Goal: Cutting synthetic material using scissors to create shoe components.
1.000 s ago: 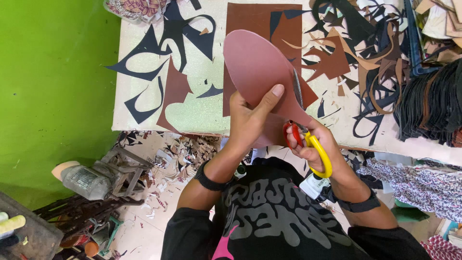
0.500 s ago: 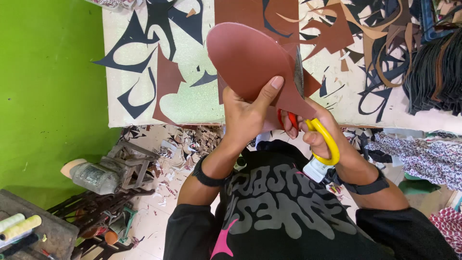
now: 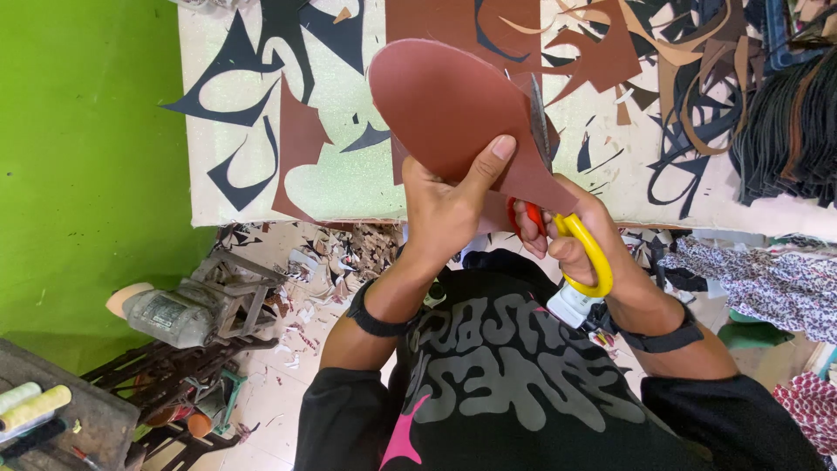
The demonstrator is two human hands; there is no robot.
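Brown leather sole piece, one; scissors, one; two hands.

Sole-shaped piece held above the table — scissors at its right, scraps beyond.

Strewn across the pale worktop: dark offcuts and brown scraps. Down on the floor, a grey motor beside paper trimmings. Left, a green wall.
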